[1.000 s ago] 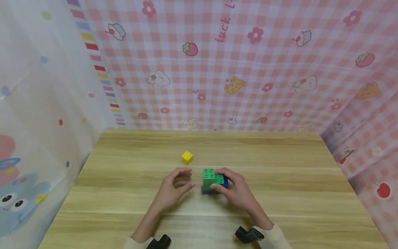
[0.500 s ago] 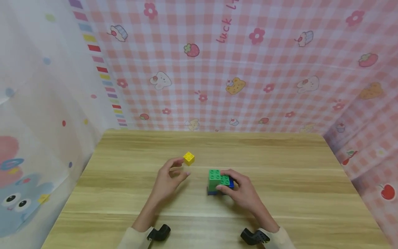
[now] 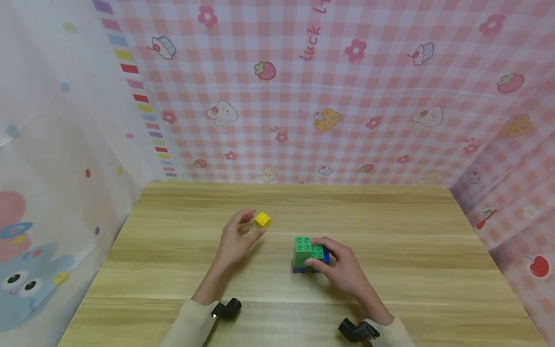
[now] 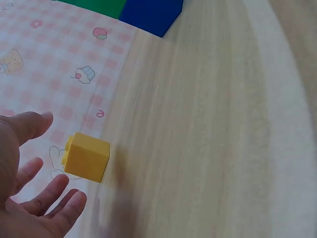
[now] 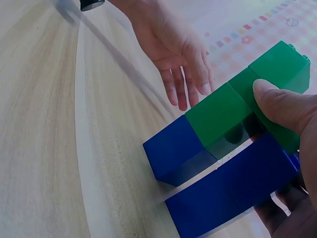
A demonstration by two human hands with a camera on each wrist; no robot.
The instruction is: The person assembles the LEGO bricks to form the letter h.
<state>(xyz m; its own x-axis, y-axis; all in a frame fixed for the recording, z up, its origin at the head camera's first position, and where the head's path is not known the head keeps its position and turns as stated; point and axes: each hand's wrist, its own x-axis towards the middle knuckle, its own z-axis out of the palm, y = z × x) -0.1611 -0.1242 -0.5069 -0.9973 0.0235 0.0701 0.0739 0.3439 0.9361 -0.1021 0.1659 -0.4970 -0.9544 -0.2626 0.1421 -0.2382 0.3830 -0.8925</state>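
Note:
A small yellow toy brick (image 3: 262, 220) with studs on top sits on the wooden table. My left hand (image 3: 235, 241) is beside it, fingers spread on its left and thumb near its closer side. In the left wrist view a gap shows between that hand and the yellow brick (image 4: 87, 157). To the right, my right hand (image 3: 342, 264) grips a structure of green bricks (image 3: 302, 250) and blue bricks (image 5: 233, 181) between thumb and fingers. In the right wrist view, a gap separates two blue parts under the green ones. Some fingers are hidden behind the structure.
The wooden table (image 3: 182, 279) ends at the back against a pink checked cloth (image 3: 295, 96). More printed cloth hangs along the left and right sides. Black wrist cameras sit at both cuffs, including the left wrist camera (image 3: 227, 309).
My left hand has moved forward, up to the yellow brick, which stays where it was. My right hand has shifted slightly right along with the green and blue structure.

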